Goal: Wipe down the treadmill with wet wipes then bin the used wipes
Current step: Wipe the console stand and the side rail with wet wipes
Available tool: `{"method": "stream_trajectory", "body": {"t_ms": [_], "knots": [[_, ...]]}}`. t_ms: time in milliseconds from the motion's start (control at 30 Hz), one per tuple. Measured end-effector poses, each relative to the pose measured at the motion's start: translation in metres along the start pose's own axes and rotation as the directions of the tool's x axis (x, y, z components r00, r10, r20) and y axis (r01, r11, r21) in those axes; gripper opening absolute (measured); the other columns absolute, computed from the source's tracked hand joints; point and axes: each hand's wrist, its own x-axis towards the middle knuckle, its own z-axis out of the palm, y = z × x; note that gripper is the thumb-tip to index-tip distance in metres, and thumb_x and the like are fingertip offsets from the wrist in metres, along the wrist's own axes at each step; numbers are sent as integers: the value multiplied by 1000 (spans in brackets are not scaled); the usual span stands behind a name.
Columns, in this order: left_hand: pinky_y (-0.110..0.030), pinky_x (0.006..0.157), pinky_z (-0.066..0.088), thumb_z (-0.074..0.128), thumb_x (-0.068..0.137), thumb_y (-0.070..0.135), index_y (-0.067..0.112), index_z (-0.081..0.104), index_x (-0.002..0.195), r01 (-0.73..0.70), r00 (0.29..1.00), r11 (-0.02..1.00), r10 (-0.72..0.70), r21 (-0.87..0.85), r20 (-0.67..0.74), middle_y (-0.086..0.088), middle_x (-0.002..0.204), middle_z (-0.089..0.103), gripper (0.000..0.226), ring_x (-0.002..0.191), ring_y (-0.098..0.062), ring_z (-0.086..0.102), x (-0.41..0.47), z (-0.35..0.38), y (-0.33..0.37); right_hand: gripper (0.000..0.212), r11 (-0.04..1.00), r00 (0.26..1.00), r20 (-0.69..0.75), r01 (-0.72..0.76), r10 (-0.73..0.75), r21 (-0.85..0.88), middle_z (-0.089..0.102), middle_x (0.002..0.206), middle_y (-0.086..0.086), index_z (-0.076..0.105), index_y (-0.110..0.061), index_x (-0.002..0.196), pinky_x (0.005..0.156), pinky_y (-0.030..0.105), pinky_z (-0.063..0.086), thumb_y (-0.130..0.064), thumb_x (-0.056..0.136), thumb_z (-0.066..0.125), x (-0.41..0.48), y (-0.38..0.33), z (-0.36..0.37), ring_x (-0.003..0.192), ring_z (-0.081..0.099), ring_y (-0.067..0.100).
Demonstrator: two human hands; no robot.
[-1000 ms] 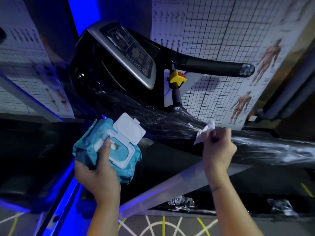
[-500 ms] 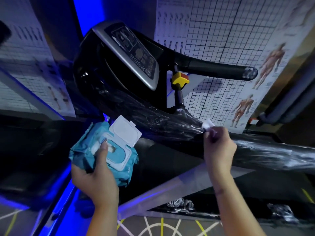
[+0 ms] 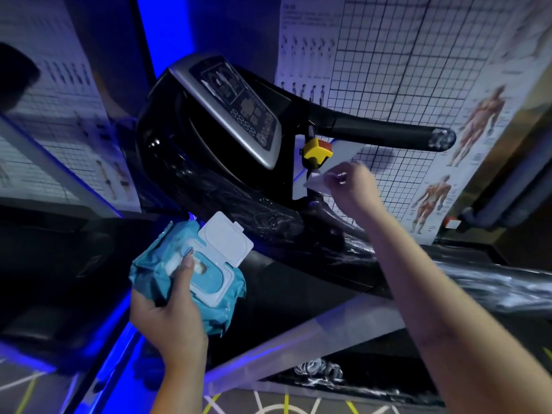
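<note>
The left hand [image 3: 167, 309] sits low, its bare forearm rising from the bottom edge of the view. Its fingers curl under a wipes pack [image 3: 209, 277] and the thumb lies across the top beside the opening. The right arm reaches forward and upward, bare along its whole visible length. The right hand [image 3: 354, 188], slightly blurred, pinches a wet wipe [image 3: 317, 184] in its curled fingertips, knuckles uppermost.
</note>
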Motion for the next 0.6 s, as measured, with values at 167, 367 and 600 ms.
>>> {"method": "stream_trajectory", "body": {"t_ms": [167,367,600], "knots": [[-27,87,61,83,87,5,28,75,102,-36,999,999,36,5,-10,17,103,80,29,101,-6,74,-3,6,1,13,963,907,409,190,-98,-190,73,103,6,77,-19,103,80,33,49,-23,95,67,31,9,24,95,65,27],[-36,92,62,85,86,9,20,75,113,-63,993,997,66,35,-103,9,110,80,31,106,-14,75,0,-2,-4,7,947,799,554,316,-233,-58,74,89,-9,78,-25,96,77,23,51,-25,92,73,27,31,-2,82,66,7],[-41,97,61,83,86,5,10,73,122,-105,979,994,111,39,-171,4,115,79,38,111,-20,74,-17,10,-9,18,878,761,548,470,-347,-96,76,96,2,78,-14,103,72,28,43,-28,93,72,52,47,10,88,67,23]]}}
